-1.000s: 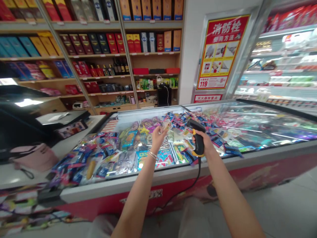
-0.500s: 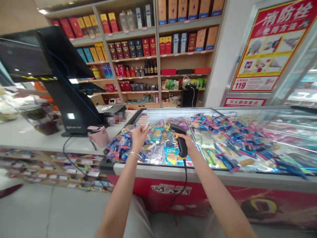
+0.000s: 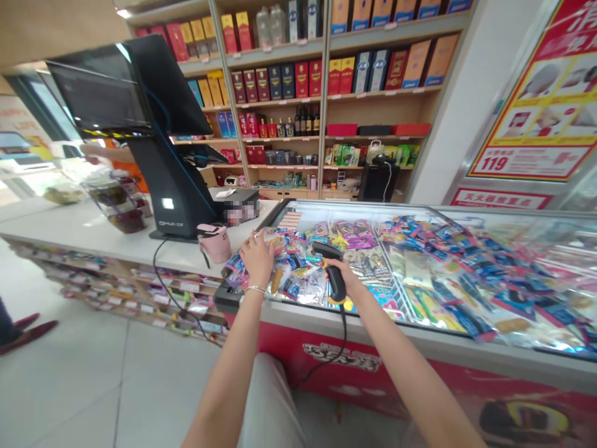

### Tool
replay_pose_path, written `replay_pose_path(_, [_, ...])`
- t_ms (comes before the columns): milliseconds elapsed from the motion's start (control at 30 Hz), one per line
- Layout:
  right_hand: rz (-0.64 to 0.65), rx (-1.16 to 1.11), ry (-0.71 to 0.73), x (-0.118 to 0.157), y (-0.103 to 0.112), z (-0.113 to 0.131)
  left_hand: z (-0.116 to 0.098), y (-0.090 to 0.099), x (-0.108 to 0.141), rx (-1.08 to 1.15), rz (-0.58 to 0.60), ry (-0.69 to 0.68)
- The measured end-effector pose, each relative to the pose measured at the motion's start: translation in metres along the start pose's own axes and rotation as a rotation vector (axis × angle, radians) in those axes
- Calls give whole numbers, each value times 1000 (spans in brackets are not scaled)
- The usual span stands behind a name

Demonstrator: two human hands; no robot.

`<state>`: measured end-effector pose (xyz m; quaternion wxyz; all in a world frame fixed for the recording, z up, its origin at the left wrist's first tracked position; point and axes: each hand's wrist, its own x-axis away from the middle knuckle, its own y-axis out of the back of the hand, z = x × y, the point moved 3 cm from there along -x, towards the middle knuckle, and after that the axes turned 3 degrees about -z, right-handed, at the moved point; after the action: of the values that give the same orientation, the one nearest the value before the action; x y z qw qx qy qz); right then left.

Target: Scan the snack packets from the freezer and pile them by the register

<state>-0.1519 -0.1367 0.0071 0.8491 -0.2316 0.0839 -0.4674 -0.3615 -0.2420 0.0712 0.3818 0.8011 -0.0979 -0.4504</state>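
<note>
A pink bag (image 3: 215, 243) stands on the counter (image 3: 88, 230); beside it, the left hand (image 3: 258, 258), fingers spread (palm down), is over snack packets (image 3: 298, 283) at the left end of the freezer (image 3: 291, 313); the right hand (image 3: 345, 275) grips the black scanner (image 3: 335, 284).

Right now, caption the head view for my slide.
Right hand holding a scanner, left hand over wrapped packets at a display chest.

Wall poster (image 3: 536, 118) cut off at right, orange-clad person (image 3: 137, 169) mostly behind monitor (image 3: 107, 93), packets (image 3: 281, 239) beneath left hand (image 3: 258, 256) apparently part-hidden
</note>
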Motion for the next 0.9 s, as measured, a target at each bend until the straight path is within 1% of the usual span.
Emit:
replay_pose_path(133, [12,56,-53,0,-1,-9,3,-10,12,57,57,-23])
replay_pose_path(233, [25,55,-60,-1,-2,-12,4,-15,16,84,53,-3])
replay_pose_path(333, [50,46,-32,-1,-3,-12,2,-17,16,76,72,45])
replay_pose_path(500, [50,40,-49,-1,-2,-12,-5,-22,7,22,139,127])
replay_pose_path(667, [14,27,-62,0,-2,-11,-6,-28,2,46,147,108])
replay_pose_path(900, [16,41,-49,-1,-2,-10,-5,-27,4,16,168,71])
